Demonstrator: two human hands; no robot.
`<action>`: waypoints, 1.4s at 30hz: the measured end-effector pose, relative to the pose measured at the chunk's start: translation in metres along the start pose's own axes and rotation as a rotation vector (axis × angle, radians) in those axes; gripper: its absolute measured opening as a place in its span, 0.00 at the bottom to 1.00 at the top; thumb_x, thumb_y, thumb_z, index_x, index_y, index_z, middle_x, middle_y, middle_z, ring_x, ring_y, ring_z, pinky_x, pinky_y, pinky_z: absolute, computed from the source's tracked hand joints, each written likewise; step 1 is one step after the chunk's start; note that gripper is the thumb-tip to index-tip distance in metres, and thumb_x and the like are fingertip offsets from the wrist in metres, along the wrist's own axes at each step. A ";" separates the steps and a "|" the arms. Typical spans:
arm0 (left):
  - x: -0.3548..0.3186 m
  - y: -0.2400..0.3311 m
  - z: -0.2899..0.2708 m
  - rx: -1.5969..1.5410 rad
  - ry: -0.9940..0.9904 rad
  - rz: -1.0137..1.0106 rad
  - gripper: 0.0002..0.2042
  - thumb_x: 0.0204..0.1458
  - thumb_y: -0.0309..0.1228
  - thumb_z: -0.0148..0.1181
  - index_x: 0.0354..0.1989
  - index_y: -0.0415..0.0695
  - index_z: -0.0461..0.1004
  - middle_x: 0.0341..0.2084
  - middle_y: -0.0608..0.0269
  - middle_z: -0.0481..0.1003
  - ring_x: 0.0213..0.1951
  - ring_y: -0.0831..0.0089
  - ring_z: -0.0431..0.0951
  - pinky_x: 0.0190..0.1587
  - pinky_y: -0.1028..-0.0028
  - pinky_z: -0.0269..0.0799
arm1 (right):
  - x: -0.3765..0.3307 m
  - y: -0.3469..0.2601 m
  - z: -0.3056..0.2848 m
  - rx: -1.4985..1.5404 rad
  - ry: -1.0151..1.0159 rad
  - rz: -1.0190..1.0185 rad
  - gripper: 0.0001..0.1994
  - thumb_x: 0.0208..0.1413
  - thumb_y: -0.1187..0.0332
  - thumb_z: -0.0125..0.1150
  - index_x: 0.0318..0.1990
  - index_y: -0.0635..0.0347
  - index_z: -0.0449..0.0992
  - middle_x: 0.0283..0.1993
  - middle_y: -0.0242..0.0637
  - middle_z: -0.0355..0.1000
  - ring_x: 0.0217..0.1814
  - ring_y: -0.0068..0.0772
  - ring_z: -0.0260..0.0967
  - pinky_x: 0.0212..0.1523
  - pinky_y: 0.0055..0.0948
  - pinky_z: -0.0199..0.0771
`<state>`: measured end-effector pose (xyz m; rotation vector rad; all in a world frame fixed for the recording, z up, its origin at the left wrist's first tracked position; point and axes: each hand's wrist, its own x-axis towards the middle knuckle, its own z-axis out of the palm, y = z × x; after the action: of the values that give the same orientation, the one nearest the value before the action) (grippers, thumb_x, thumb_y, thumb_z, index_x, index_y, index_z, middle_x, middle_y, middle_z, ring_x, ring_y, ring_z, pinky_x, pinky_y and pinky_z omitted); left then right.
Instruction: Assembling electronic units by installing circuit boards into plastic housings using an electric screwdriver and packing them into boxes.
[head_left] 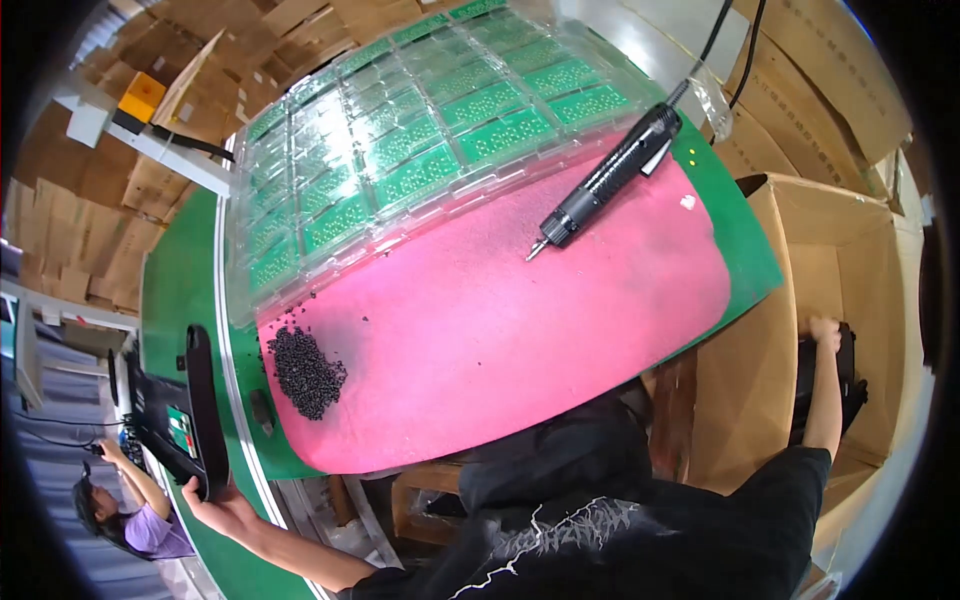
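Note:
At the left edge of the table, my left hand (pixel 218 508) is closed round the lower end of a long black plastic casing (pixel 206 410) with rounded ends. Beside it, a small green circuit board (pixel 182 432) shows on a black part. My right hand (pixel 825 332) reaches down into an open cardboard box (pixel 745 370) on the right, its fingers bent at the top of a black plastic part (pixel 848 365). Motion blurs those fingers slightly. A black electric screwdriver (pixel 610 180) lies on the pink mat (pixel 500 330), its bit pointing toward me.
A heap of small black screws (pixel 306 375) lies on the mat's left side. Clear plastic trays (pixel 440 175) with green circuit boards fill the table's far side. Another person (pixel 135 515) sits at the far left. Cardboard boxes (pixel 90 230) are stacked around.

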<state>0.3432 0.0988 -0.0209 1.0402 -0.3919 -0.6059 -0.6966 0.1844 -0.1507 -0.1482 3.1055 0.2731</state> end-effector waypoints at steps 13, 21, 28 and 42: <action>0.075 -0.044 -0.112 -0.110 0.432 0.077 0.29 0.58 0.35 0.56 0.62 0.32 0.55 0.64 0.39 0.46 0.63 0.47 0.55 0.57 0.35 0.65 | -0.040 -0.025 0.041 0.216 0.195 0.579 0.52 0.46 0.39 0.56 0.70 0.64 0.40 0.74 0.63 0.34 0.74 0.69 0.29 0.65 0.67 0.36; 0.054 -0.055 -0.044 0.476 0.342 0.395 0.32 0.53 0.28 0.55 0.66 0.38 0.50 0.66 0.47 0.55 0.67 0.55 0.53 0.66 0.48 0.45 | 0.022 0.108 0.062 1.051 -0.293 0.700 0.51 0.43 0.34 0.60 0.71 0.54 0.52 0.73 0.45 0.49 0.72 0.59 0.47 0.67 0.64 0.43; 0.026 -0.069 0.114 0.473 -0.247 0.490 0.25 0.54 0.23 0.51 0.63 0.39 0.59 0.57 0.53 0.67 0.61 0.63 0.63 0.65 0.65 0.53 | -0.012 0.094 -0.047 1.524 -0.148 -0.071 0.21 0.54 0.63 0.65 0.53 0.63 0.70 0.49 0.38 0.73 0.47 0.40 0.71 0.50 0.38 0.70; -0.093 -0.105 0.278 0.454 -1.254 0.519 0.17 0.54 0.25 0.53 0.53 0.40 0.65 0.43 0.58 0.70 0.50 0.65 0.68 0.56 0.66 0.62 | -0.261 -0.071 -0.188 1.105 0.608 -1.112 0.21 0.64 0.65 0.54 0.58 0.70 0.61 0.54 0.45 0.67 0.57 0.33 0.63 0.60 0.29 0.60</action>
<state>0.0839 -0.0701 0.0120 0.8045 -1.9023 -0.6446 -0.4323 0.1063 0.0291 -1.9465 2.4709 -1.6100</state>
